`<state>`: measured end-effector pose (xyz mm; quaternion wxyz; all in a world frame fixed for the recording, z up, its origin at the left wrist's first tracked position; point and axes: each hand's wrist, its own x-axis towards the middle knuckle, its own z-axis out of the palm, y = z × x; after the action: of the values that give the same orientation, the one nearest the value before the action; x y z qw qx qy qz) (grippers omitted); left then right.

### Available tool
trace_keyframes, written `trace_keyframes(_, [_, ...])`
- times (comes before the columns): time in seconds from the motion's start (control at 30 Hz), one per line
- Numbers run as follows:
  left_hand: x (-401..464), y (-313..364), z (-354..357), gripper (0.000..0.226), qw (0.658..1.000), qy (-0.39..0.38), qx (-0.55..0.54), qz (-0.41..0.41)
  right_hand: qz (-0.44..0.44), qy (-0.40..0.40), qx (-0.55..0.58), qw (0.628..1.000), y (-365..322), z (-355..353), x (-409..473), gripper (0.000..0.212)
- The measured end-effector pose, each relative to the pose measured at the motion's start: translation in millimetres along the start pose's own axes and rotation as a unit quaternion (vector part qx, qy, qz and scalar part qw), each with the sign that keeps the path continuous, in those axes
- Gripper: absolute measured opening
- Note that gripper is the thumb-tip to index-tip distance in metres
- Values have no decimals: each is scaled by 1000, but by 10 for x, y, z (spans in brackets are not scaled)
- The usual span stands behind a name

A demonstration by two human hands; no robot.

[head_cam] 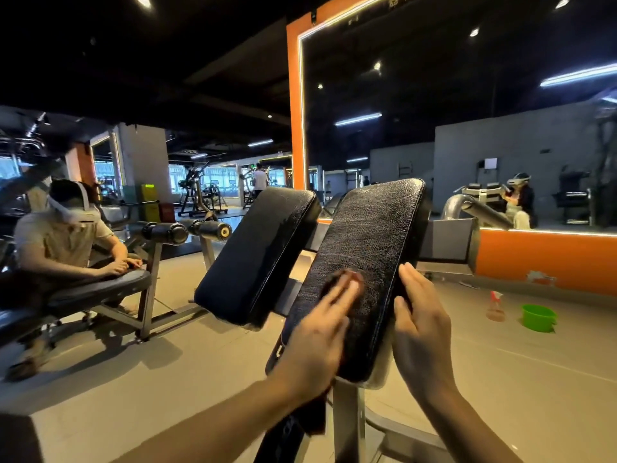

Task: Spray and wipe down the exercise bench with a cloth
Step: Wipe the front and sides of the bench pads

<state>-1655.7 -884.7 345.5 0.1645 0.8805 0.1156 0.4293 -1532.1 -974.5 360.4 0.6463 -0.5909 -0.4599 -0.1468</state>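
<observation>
Wiping right pad (367, 248), cloth (337, 279) mid-pad.
My left hand (320, 332) presses the cloth with fingers flat; right hand (420, 329) spread, bracing the pad's right edge. Risk: cloth bunches, leaving streaks.

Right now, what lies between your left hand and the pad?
In the head view, a dark cloth lies under the left hand, pressed flat against the right pad.

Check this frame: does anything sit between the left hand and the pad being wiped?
Only the dark cloth, which the left hand presses flat against the right bench pad. Nothing else intervenes. The right hand rests on the pad's right edge, clear of the wiping path.
</observation>
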Motion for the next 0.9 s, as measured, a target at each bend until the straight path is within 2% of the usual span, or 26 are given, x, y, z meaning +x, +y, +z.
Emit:
trace_keyframes(0.1, [71, -366, -155, 49, 977, 60, -18, -202, 2, -13, -15, 1000, 2, -25, -36, 48])
trace_keyframes(0.13, [37, -306, -118, 49, 977, 63, -17, -204, 6, -18, -16, 1000, -6, -22, -56, 48])
trace_keyframes(0.17, [-11, -172, -38, 49, 986, 60, -14, -155, 10, -18, -15, 1000, -13, -14, -70, 48])
trace_keyframes(0.2, [-65, 31, 50, 49, 996, 47, -4, -72, 13, -14, -15, 1000, -18, -4, -74, 47])
trace_keyframes(0.27, [-179, 308, 163, 49, 998, -3, 12, 55, 20, -9, -18, 1000, -10, 9, -68, 46])
trace_keyframes(0.3, [-176, 274, 177, 49, 996, -18, 16, 82, 18, -9, -22, 1000, -9, 3, -56, 45])
trace_keyframes(0.33, [-140, 168, 140, 49, 997, -10, 13, 74, 15, -10, -27, 999, -14, -9, -47, 44])
trace_keyframes(0.43, [5, -293, -57, 49, 992, 50, -28, -111, 15, -33, -39, 999, -28, -57, -45, 45])
trace_keyframes(0.47, [8, -369, -104, 50, 985, 61, -26, -157, 17, -39, -43, 998, -33, -62, -56, 46])
trace_keyframes(0.5, [-1, -362, -102, 49, 986, 62, -15, -156, 18, -40, -47, 998, -39, -57, -65, 46])
trace_keyframes(0.53, [-10, -269, -75, 49, 992, 50, -3, -119, 18, -36, -50, 998, -45, -44, -71, 45])
trace_keyframes(0.63, [-65, 180, 74, 50, 994, -23, 46, 96, 21, -25, -51, 998, -40, 4, -90, 55])
trace_keyframes(0.67, [-70, 210, 123, 51, 988, -49, 53, 137, 20, -23, -46, 998, -33, 0, -88, 56])
trace_keyframes(0.7, [-38, 186, 120, 51, 987, -56, 43, 145, 17, -22, -45, 999, -19, -12, -79, 53])
trace_keyframes(0.73, [21, 100, 82, 50, 992, -44, 14, 113, 11, -23, -45, 999, -3, -33, -74, 48])
trace_keyframes(0.8, [147, -147, -45, 49, 999, 9, -38, -14, 8, -33, -33, 999, 15, -85, -51, 42])
trace_keyframes(0.87, [223, -314, -151, 50, 989, 41, -31, -137, 8, -36, -26, 999, 12, -126, -34, 41])
trace_keyframes(0.9, [247, -283, -147, 50, 989, 40, -16, -142, 2, -28, -31, 999, 6, -135, -23, 39])
